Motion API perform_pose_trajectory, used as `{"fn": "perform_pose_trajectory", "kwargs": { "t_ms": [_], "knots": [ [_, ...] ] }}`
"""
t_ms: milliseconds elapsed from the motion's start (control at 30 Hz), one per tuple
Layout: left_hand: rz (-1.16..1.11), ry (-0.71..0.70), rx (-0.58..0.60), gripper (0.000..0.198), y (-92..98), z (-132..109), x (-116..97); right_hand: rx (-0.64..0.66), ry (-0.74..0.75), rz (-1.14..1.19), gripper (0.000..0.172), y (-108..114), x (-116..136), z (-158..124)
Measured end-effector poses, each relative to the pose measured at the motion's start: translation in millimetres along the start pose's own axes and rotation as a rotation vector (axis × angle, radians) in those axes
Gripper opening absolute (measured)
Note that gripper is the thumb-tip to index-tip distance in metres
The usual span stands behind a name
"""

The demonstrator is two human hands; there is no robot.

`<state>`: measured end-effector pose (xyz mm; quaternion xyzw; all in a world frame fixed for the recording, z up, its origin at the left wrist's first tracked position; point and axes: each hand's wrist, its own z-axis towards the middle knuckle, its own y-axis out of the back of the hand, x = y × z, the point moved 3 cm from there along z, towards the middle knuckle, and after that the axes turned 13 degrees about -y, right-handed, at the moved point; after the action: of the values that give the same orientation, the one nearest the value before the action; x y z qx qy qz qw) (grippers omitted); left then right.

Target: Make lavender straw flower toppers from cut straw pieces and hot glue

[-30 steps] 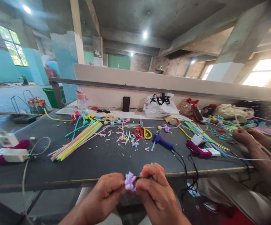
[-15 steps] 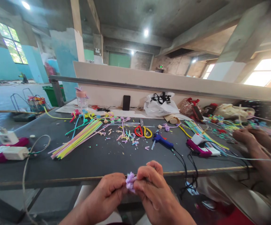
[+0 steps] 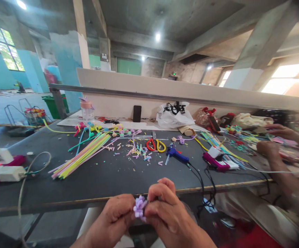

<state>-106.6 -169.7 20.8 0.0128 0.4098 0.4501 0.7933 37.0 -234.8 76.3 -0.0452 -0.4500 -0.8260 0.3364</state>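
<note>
Just in front of the table edge, a small lavender pipe-cleaner flower is pinched between my two hands. My left hand grips its left side with thumb and forefinger closed. From the right, my right hand pinches it with curled fingers; the exact spot under those fingertips is hidden. On the table beyond lie a bundle of pastel pipe cleaners, scissors with red and yellow handles, a blue glue gun and scattered cut pieces of pipe cleaner.
Power strips with white plugs sit at the left and right, their cords trailing over the edge. Along the back stand a bottle, a phone and a white bag. A co-worker's hand is at far right.
The view has shifted slightly. My hands are a little further apart, and more of the lavender flower shows between them. At far right, a co-worker's hands have separated.
</note>
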Motion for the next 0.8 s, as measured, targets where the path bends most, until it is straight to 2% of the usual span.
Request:
{"fn": "perform_pose_trajectory", "kwargs": {
  "t_ms": [67, 200, 367, 633, 800],
  "knots": [
    [-0.087, 0.038, 0.018, 0.036, 0.7, 2.2, 0.2, -0.006, -0.082, 0.103, 0.010, 4.8, -4.6, 0.5],
    [-0.237, 0.084, 0.030, 0.041, 3.4, 5.8, -0.3, -0.067, -0.230, 0.265, 0.013, 11.0, -13.6, 1.5],
    [-0.352, 0.110, 0.020, 0.040, 2.9, 1.9, 6.0, 0.025, -0.179, 0.272, 0.010, 2.6, -5.7, 6.7],
    [-0.496, 0.209, -0.038, 0.034, -1.0, -12.6, 20.8, 0.030, -0.158, 0.278, 0.004, -9.5, -1.4, 10.1],
    [-0.651, 0.287, -0.127, 0.033, -6.6, -25.0, 32.4, 0.002, -0.155, 0.255, 0.010, -16.4, -2.5, 10.1]
  ]
}}
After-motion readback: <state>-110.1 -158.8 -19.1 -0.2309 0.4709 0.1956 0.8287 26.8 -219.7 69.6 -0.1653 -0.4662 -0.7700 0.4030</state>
